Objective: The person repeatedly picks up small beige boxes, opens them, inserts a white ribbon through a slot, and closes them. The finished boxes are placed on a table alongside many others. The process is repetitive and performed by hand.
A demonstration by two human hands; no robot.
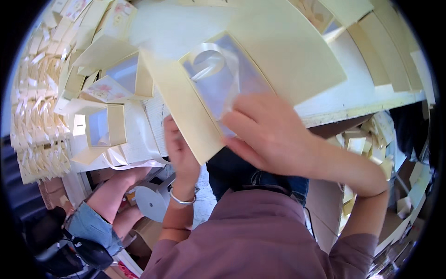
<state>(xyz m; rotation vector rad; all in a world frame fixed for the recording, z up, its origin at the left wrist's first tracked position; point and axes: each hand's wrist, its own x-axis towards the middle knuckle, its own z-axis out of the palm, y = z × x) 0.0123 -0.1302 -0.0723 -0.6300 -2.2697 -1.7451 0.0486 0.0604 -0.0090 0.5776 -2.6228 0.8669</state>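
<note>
A cream cardboard box [183, 111] with an open lid panel [297, 56] is tilted in front of me, over the table's near edge. Its inside is lined in pale lavender-white [209, 95]. A loop of white satin ribbon [232, 60] curls over the lining and runs down to my right hand [267, 132]. That hand is closed, its fingers curled at the box's near end; the fingertips are partly hidden and slightly blurred. My left hand [180, 151] grips the box's left outer wall from outside, its thumb out of sight.
Several open cream boxes [107, 125] stand on the white table [153, 28] at left, beside stacked beribboned pieces [39, 116]. More cream panels [378, 51] lie at far right. Below left are a large white roll [151, 202] and another person's bare legs [109, 195]. Cardboard pieces [355, 146] fill the lower right.
</note>
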